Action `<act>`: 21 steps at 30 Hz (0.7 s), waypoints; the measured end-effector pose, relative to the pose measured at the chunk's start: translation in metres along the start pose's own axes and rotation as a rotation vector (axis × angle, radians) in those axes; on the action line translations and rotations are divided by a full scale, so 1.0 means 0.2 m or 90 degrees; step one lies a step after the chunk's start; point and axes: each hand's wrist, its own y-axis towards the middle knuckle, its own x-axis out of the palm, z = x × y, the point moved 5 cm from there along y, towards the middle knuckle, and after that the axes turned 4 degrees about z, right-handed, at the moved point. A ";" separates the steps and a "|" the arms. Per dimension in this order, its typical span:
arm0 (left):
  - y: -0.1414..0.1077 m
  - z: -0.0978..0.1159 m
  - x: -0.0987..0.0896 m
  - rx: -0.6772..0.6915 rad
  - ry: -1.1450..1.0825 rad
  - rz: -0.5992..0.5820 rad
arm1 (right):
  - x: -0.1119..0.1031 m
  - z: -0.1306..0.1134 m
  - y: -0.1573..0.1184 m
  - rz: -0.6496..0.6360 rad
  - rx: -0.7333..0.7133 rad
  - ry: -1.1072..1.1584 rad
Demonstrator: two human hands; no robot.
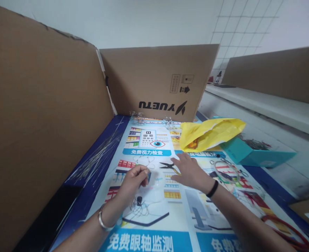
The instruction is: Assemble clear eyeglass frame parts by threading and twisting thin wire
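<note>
My left hand (137, 177) is closed above the printed sheet (154, 227), its fingers curled; thin wire shows just beyond it, and what the fingers hold is too small to make out. My right hand (188, 171) has its fingers spread at the yellow-handled pliers (170, 167), whose dark jaws point left. The fingers lie beside and over the handles without closing round them. Below my left hand, a tangle of thin wire (140, 209) with a small black piece lies on the sheet.
Straight wires (96, 157) lie at the left. A yellow bag (212, 131) and a teal box (264, 157) stand at the back right. Wire coils (226, 171) lie right of my right hand. Cardboard walls (154, 80) rise behind and left.
</note>
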 end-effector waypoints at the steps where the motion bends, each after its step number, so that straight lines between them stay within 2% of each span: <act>1: 0.00 0.00 0.00 0.002 -0.019 0.006 | 0.02 0.03 0.00 -0.037 -0.006 -0.031; 3: 0.00 0.00 -0.01 0.004 -0.058 0.013 | 0.04 0.04 0.00 -0.063 -0.040 -0.077; 6: 0.01 -0.02 -0.02 0.001 -0.112 0.005 | 0.06 -0.01 0.01 -0.026 -0.075 -0.138; 12: 0.00 -0.02 -0.01 -0.023 -0.185 -0.006 | 0.14 -0.07 0.02 0.052 -0.048 -0.183; 15: 0.00 -0.02 0.00 -0.037 -0.206 -0.021 | 0.16 -0.10 0.01 0.084 -0.073 -0.143; 21: -0.01 -0.02 0.02 -0.049 -0.250 -0.040 | 0.10 -0.21 -0.02 0.159 -0.107 0.038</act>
